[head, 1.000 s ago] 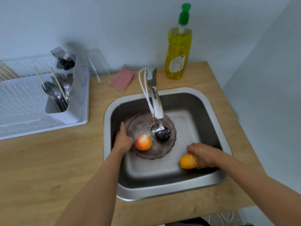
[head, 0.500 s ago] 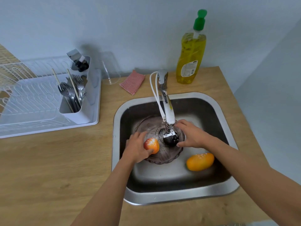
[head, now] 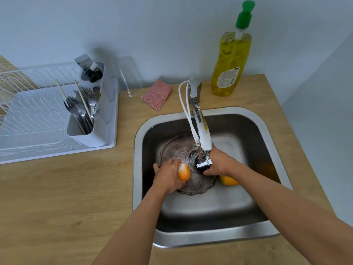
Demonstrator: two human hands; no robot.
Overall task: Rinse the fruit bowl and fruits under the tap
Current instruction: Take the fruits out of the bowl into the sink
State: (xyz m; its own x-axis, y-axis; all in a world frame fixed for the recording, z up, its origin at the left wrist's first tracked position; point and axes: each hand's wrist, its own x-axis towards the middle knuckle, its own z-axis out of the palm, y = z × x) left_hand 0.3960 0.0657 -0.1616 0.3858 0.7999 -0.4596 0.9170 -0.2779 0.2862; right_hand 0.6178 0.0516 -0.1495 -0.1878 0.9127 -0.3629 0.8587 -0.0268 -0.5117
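Observation:
A smoky transparent fruit bowl (head: 174, 150) lies in the steel sink (head: 275, 134) under the tap (head: 201, 134), and water runs into it. My left hand (head: 167, 175) holds a red-orange apple (head: 184, 171) at the bowl's front-left edge. My right hand (head: 219, 162) grips the bowl's right rim just behind the tap head, which hides its fingers in part. An orange fruit (head: 228, 181) lies on the sink floor to the right of the bowl, half hidden by my right forearm.
A yellow dish soap bottle (head: 231, 60) stands behind the sink on the wooden counter (head: 66, 188). A pink sponge (head: 157, 93) lies at the back. A white dish rack (head: 47, 119) with cutlery sits at the left. A clear glass piece (head: 129, 77) leans on the wall.
My right hand let go of the orange fruit on the sink floor and moved up to the bowl's right rim. My left hand closed around the apple.

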